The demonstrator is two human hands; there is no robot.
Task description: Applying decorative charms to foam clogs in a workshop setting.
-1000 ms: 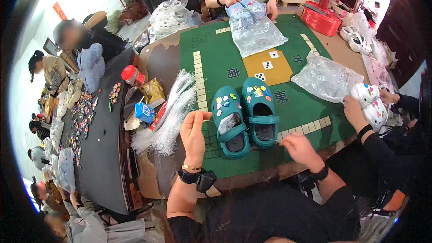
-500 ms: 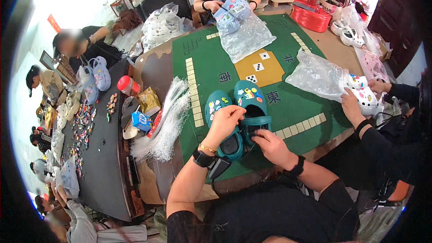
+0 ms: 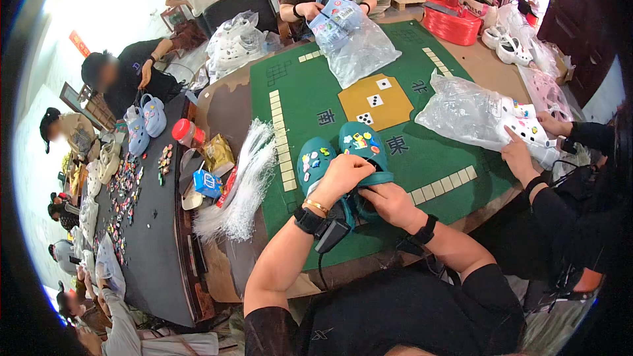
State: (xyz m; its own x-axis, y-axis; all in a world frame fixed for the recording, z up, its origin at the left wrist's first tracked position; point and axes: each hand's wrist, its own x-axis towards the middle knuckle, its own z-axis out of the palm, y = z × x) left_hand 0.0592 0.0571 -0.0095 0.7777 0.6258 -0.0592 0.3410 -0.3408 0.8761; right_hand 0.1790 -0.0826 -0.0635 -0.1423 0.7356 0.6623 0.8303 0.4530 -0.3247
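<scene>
A pair of teal green clogs with colourful charms stands on the green table mat (image 3: 310, 105) in front of me, toes pointing away. My left hand (image 3: 344, 177) is over the openings, between the left clog (image 3: 315, 166) and the right clog (image 3: 364, 140). Its thumb and fingers are pinched together; whatever is between them is too small to make out. Close beside it, at the right clog's opening and heel strap, my right hand (image 3: 393, 206) has its fingers closed and pointing inward. The hands hide the heel parts of both clogs.
Left of the clogs lies a bundle of thin white plastic ties (image 3: 247, 184), beside a blue packet (image 3: 208, 182) and a red-lidded jar (image 3: 188, 133). Across the table a person handles bagged blue clogs (image 3: 336, 23). At right, another person's hands hold bagged white clogs (image 3: 524, 128).
My hands have drawn closer together over the clogs, the right moving slightly up and left. A co-worker at the far left has raised their head and moved a hand.
</scene>
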